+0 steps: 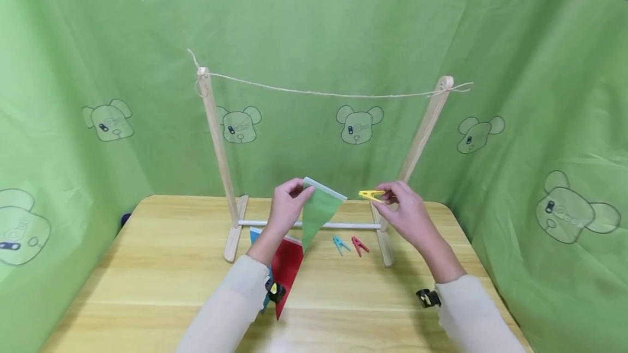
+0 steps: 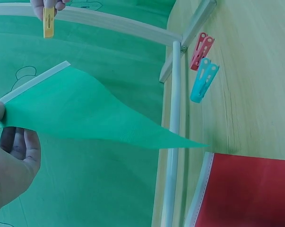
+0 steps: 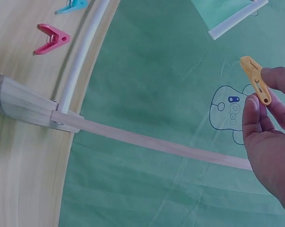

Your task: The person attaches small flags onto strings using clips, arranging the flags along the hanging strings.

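Observation:
My left hand (image 1: 288, 207) pinches a green triangular pennant (image 1: 319, 210) by one corner of its white top band, and the point hangs down. To its right, my right hand (image 1: 406, 209) grips a yellow clothespin (image 1: 372, 195) between thumb and fingers, its far end toward the pennant with a small gap between. Both hands are in the air, lower than the string (image 1: 314, 92). On the table under them lie a blue clothespin (image 1: 340, 245) and a red clothespin (image 1: 360, 246). A red pennant (image 1: 287, 266) overlaps a blue pennant (image 1: 254, 234) below my left forearm, which hides part of them.
A wooden stand holds the string between its left post (image 1: 218, 146) and right post (image 1: 426, 129). A white rod (image 1: 353, 225) joins the feet near the back of the wooden table (image 1: 167, 266). Green curtain (image 1: 314, 26) surrounds the back and sides.

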Available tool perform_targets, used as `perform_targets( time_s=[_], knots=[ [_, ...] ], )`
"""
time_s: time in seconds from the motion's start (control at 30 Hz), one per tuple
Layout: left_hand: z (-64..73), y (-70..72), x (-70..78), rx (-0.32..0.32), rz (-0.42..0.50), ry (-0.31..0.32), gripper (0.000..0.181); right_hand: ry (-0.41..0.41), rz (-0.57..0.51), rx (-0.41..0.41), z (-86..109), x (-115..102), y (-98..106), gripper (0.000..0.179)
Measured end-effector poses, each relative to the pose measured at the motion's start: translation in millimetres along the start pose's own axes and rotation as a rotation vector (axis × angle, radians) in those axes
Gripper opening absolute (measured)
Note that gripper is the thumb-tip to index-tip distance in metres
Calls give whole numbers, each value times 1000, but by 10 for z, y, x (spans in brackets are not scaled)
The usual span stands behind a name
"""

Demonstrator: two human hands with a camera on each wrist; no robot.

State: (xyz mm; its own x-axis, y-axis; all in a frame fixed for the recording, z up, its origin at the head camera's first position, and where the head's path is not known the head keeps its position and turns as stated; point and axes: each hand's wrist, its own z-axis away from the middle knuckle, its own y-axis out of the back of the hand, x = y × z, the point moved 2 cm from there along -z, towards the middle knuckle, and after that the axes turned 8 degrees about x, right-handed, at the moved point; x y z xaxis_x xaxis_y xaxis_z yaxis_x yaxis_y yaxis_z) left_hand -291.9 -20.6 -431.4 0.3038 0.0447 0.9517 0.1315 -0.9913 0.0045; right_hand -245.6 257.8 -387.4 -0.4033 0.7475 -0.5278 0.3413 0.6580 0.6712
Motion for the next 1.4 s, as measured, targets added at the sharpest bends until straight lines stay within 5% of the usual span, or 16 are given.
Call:
perform_targets(
  time_s=[0.83, 1.4],
  knots=[
    [-98, -105, 117, 18, 13, -5, 14, 95, 17, 63, -220, -112, 209, 32],
    [-155, -268, 342, 59, 134, 40, 14, 71, 6, 126, -381, -239, 478, 37]
  ],
)
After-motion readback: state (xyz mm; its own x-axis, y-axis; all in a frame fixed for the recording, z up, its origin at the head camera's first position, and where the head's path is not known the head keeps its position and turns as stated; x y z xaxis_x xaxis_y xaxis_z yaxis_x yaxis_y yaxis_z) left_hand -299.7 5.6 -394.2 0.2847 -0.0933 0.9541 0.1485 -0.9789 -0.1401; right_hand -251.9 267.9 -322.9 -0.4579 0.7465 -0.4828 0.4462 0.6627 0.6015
